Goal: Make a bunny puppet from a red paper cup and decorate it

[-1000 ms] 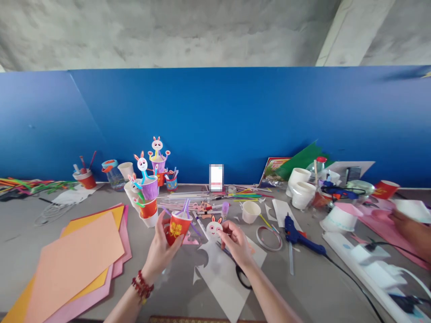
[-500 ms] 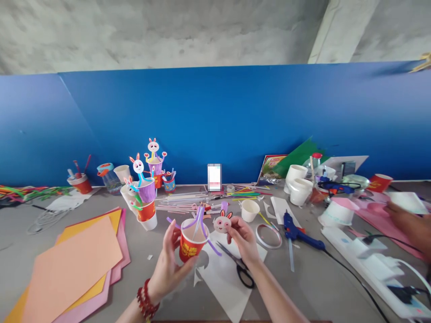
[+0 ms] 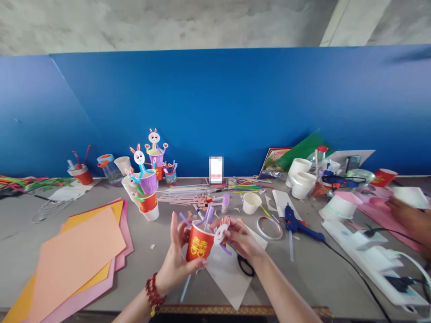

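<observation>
A red paper cup (image 3: 199, 242) with yellow lettering is gripped in my left hand (image 3: 178, 253), tilted a little. Purple pipe cleaners (image 3: 209, 217) stick up out of it and bend over its rim. Between the fingertips of my right hand (image 3: 239, 240) is a paper rabbit face (image 3: 221, 234) with pink ears, close against the cup's right side. Whether the face touches the cup, I cannot tell. Under my right hand lies a pair of black-handled scissors (image 3: 245, 265), its blades mostly hidden, on white paper (image 3: 232, 287).
Coloured paper sheets (image 3: 81, 242) are stacked at left, with finished rabbit cups (image 3: 148, 184) behind them. A blue glue gun (image 3: 299, 229), tape roll (image 3: 269, 227) and power strip (image 3: 370, 264) lie at right. Another person's hand (image 3: 404, 215) is at far right.
My right hand has brought the rabbit face left and slightly down to the cup's side, turning it. My left hand has moved the cup rightward and turned its lettering toward me.
</observation>
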`<state>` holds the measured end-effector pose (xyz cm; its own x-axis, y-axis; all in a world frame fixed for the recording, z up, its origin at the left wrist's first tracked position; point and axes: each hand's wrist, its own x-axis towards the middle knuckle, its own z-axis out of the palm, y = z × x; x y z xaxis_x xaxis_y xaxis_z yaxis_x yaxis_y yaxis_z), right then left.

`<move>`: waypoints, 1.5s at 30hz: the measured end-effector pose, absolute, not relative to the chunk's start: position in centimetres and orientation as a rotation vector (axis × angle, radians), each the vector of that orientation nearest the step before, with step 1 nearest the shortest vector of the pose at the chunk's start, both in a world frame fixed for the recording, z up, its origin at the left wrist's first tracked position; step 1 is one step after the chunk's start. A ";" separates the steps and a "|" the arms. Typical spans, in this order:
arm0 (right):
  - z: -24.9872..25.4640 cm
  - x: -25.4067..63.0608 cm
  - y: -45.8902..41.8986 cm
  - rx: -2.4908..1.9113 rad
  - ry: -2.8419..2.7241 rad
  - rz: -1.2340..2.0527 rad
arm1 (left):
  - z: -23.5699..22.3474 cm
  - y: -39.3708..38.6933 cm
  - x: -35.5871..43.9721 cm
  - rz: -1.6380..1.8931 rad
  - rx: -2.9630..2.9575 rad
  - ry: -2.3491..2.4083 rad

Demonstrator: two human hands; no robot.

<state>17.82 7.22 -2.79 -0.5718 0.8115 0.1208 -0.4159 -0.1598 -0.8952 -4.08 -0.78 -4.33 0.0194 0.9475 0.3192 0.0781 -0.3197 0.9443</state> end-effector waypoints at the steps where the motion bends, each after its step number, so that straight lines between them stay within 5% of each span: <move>1: -2.9 17.8 7.2 -0.482 -1.254 1.859 | -4.5 -0.8 -3.9 1.398 1.494 1.095; 14: -3.0 17.5 7.4 -0.498 -1.273 1.804 | -2.9 0.9 -3.6 1.103 1.009 0.790; 38: -4.1 17.0 8.4 -0.743 -1.153 1.691 | -3.8 5.0 -2.7 1.126 0.466 0.825; 45: -2.8 18.9 9.1 -0.951 -1.348 1.404 | -3.4 5.6 -3.8 1.126 0.460 0.896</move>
